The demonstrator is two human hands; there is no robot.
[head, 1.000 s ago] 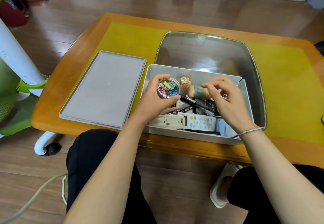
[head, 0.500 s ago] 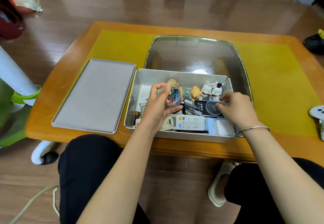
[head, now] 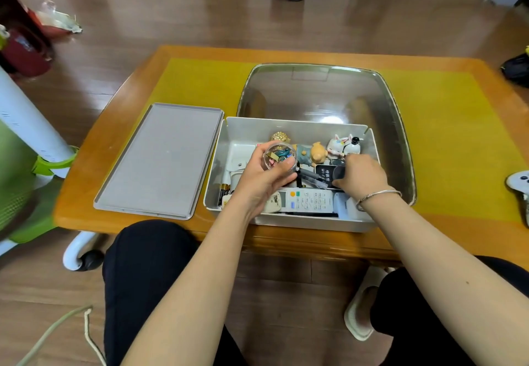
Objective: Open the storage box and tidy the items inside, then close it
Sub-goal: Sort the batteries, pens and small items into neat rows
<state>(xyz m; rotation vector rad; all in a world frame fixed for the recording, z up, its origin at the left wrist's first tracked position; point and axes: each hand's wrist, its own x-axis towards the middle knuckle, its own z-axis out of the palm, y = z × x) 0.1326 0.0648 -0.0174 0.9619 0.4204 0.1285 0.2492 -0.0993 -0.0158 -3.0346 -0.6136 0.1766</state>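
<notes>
The grey storage box (head: 246, 129) stands open on the table, and its flat grey lid (head: 160, 159) lies to its left. My left hand (head: 257, 178) holds a small clear round tub of coloured clips (head: 280, 156) just above the box's left half. My right hand (head: 362, 176) reaches into the right half and grips a dark round lid-like thing (head: 339, 171) above a black card. Inside the box lie a white remote (head: 310, 201), a black pen (head: 310, 176), batteries (head: 224, 191), a gold ornament (head: 281, 137) and small animal figurines (head: 342, 145).
A shiny metal tray (head: 320, 93) sits behind the box on the yellow mat (head: 200, 79). A white game controller (head: 519, 182) lies at the table's right edge. A green and white chair (head: 25, 148) stands to the left. My knees are under the table's front edge.
My right hand has dropped from above the figurines down onto the dark round thing in the box's right half. The left hand has kept the clip tub, shifting little.
</notes>
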